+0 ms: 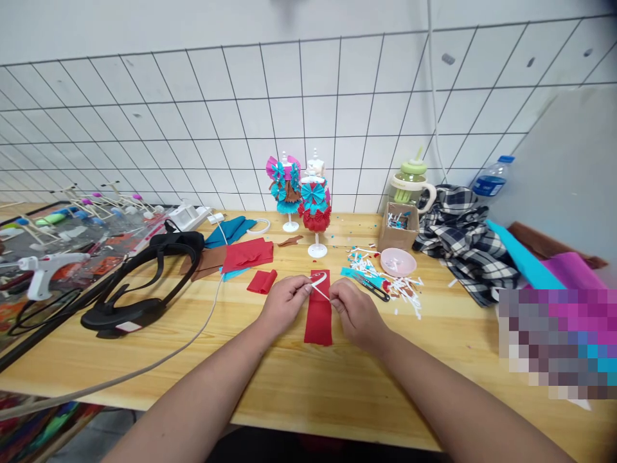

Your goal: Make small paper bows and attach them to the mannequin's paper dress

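Note:
A thin white strip (320, 291) is stretched between my two hands, above a long red piece (319, 325) lying on the wooden table. My left hand (286, 303) pinches the strip's left part, where it bends into a loop. On the right, the fingers of my right hand (355, 314) are closed on its other end. A smaller folded red piece (261, 281) lies left of my left hand. Beyond my right hand is a black-handled cutting tool (373, 287) on a blue scrap, beside scattered white bits (409, 294).
Two small decorated dress forms (317, 206) stand at the back. A pink bowl (398, 262), a cardboard box (398, 228) and a checked cloth (465, 235) are at right. A black headset (144, 283), a cable (193, 341) and a glue gun (48, 270) lie at left.

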A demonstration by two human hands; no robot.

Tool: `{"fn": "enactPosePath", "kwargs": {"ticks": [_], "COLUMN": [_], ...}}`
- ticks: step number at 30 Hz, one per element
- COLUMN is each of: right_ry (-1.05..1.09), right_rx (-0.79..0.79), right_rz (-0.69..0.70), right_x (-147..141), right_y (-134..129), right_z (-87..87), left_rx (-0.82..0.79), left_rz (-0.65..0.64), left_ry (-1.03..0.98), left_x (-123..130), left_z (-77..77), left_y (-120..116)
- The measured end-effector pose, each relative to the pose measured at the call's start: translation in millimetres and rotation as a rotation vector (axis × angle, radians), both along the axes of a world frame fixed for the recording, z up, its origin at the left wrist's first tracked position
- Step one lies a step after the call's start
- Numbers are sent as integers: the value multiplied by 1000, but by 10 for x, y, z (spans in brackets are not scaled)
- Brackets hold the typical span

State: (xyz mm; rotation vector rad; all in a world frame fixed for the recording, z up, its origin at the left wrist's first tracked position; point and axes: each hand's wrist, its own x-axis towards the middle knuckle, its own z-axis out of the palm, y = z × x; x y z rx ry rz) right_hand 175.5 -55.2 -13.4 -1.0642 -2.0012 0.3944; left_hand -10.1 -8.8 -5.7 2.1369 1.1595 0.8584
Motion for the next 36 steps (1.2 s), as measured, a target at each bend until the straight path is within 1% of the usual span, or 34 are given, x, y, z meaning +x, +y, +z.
{"fn": "enactPosePath", "kwargs": {"ticks": [1, 3, 5, 6, 7, 8, 9, 11, 13, 15, 16, 17, 19, 21, 22, 24, 26, 29, 33, 34, 36], "right_ry": [2, 5, 20, 35, 56, 84, 121, 213, 326, 435, 478, 513, 561, 581, 583, 572, 550, 495, 354, 307, 217], "right_rx": [0, 6, 7, 2, -12, -36, -73, -185, -321, -441, -490, -529, -580, -609, -618, -626, -605, -533, -424, -391, -303], "right_rz": [1, 20, 47, 49, 40, 21, -3, -26, -2, 39, 57, 69, 70, 60, 55, 45, 28, -20, -163, -203, -300], "right_x": [-1, 8, 30, 45, 61, 77, 94, 123, 144, 153, 153, 153, 150, 150, 152, 154, 148, 116, 84, 92, 128], "right_y": [-2, -15, -36, -42, -43, -36, -22, 23, 75, 117, 133, 146, 163, 174, 177, 180, 179, 172, 180, 185, 186], "right_z": [-1, 5, 17, 21, 21, 16, 4, -33, -76, -107, -116, -121, -127, -133, -137, -141, -138, -131, -157, -165, -164], "left_rx": [-6, -13, -1, 9, 12, 33, 57, 73, 122, 191, 209, 183, 70, 23, 10, 1, 2, 23, 0, -32, -139], "left_rz": [20, 105, 293, 333, 348, 345, 316, 286, 298, 289, 243, 162, -11, -99, -131, -151, -131, -95, -158, -169, -149], "left_ry": [-18, -52, -89, -88, -69, 50, 197, 283, 308, 290, 258, 200, 101, 44, 27, 20, 31, 27, -63, -106, -208], "left_x": [-4, -61, -191, -273, -355, -428, -486, -535, -497, -404, -347, -290, -183, -96, -61, -8, 24, 44, 52, 54, 58], "left_z": [-16, -48, -76, -90, -104, -119, -133, -151, -140, -95, -65, -32, 26, 64, 75, 86, 90, 101, 113, 109, 87], "left_y": [18, 94, 223, 297, 369, 433, 484, 534, 513, 432, 375, 312, 184, 79, 41, -5, -23, -36, -62, -66, -64]}}
